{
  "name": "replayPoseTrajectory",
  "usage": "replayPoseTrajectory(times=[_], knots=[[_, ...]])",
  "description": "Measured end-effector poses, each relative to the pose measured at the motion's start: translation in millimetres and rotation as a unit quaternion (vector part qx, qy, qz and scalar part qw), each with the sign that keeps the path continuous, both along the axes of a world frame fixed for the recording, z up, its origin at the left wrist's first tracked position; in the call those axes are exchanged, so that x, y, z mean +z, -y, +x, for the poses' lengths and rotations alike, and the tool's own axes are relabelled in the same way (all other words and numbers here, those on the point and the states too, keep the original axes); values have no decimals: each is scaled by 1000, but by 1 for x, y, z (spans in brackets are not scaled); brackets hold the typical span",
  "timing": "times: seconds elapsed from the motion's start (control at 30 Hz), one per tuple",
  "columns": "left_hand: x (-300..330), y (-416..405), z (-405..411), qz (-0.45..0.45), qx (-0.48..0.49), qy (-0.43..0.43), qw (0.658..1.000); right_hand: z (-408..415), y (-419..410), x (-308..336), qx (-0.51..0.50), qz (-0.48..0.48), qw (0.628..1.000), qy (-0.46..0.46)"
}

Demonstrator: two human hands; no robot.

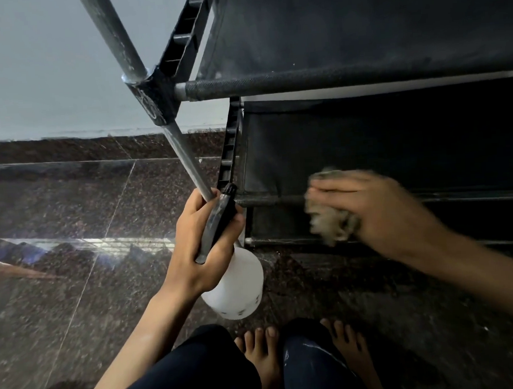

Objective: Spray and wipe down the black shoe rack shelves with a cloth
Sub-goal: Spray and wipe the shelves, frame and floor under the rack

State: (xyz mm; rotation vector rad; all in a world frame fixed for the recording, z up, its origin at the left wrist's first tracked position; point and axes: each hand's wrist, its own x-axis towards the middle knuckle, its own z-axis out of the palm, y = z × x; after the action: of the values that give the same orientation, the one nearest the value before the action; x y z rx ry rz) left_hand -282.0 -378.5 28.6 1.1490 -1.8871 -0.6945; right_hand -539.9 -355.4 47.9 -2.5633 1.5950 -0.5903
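- Two bare feet [305, 355] and dark-trousered knees are sitting at the bottom edge, on a speckled, glossy stone floor [72, 219].
- The left hand [204, 241] is gripping a spray bottle [236, 281] by its black trigger head, fingers curled shut around it and around the lower end of the rack's grey metal post [188, 165]; the smooth white body is hanging below the palm.
- The right hand [378, 208], blurred, is pressing a crumpled beige cloth [331, 220] against the front bar of the low shelf [365, 147], fingers flat over the cloth.
- The floor left of the rack [332, 80] is lying open up to the pale wall [34, 66].
- Above, a second black fabric shelf is overhanging, leaving a narrow gap.
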Motion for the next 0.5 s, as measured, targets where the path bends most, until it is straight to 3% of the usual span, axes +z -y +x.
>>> replayPoseTrajectory(times=[0.17, 0.37, 0.5], knots=[[0, 2, 5, 1, 1, -10, 1000, 108, 32, -16, 60, -72, 995, 32], [-1, 1, 2, -4, -13, 1, 1000, 48, 17, -21, 80, -66, 993, -56], [-4, 1, 2, -20, -4, -1, 1000, 2, 5, -15, 29, -8, 999, -12]])
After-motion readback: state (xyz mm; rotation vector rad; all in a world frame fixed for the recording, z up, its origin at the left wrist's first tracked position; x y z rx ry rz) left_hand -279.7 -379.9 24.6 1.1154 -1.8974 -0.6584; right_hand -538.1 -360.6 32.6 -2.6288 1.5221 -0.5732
